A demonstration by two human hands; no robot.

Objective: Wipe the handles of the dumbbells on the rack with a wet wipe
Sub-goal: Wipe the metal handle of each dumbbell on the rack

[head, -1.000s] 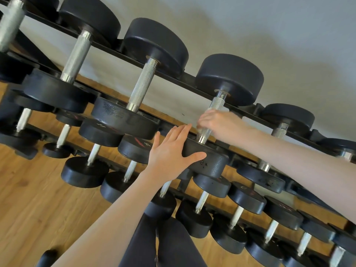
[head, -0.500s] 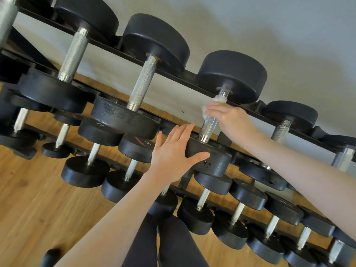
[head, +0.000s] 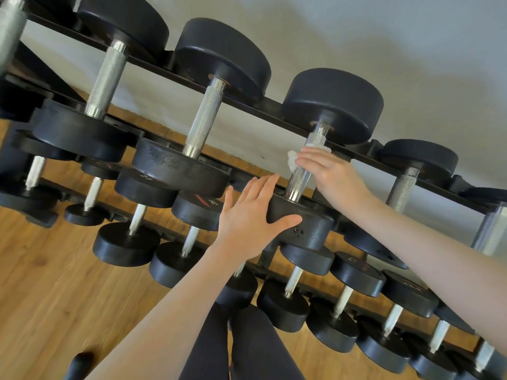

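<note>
A black dumbbell rack (head: 277, 108) carries rows of black dumbbells with knurled steel handles. My right hand (head: 332, 174) grips the upper part of one top-row handle (head: 299, 182), with a white wet wipe (head: 293, 157) wrapped between fingers and steel. The wipe pokes out to the left of my fingers and above them. My left hand (head: 252, 215) lies flat with straight fingers on the near head (head: 307, 226) of that same dumbbell, thumb pressed along its rim. The far head (head: 333, 105) rests on the back rail.
Two more top-row dumbbells (head: 203, 124) sit to the left and another (head: 403, 187) to the right. Lower tiers hold several smaller dumbbells (head: 290, 294). Wooden floor (head: 55, 297) lies below, a pale wall (head: 411, 37) behind, and my dark-trousered legs (head: 241, 346) stand close to the rack.
My right hand has slid with the wipe from the lower part of the handle up toward the far head. My left hand has stayed on the near head.
</note>
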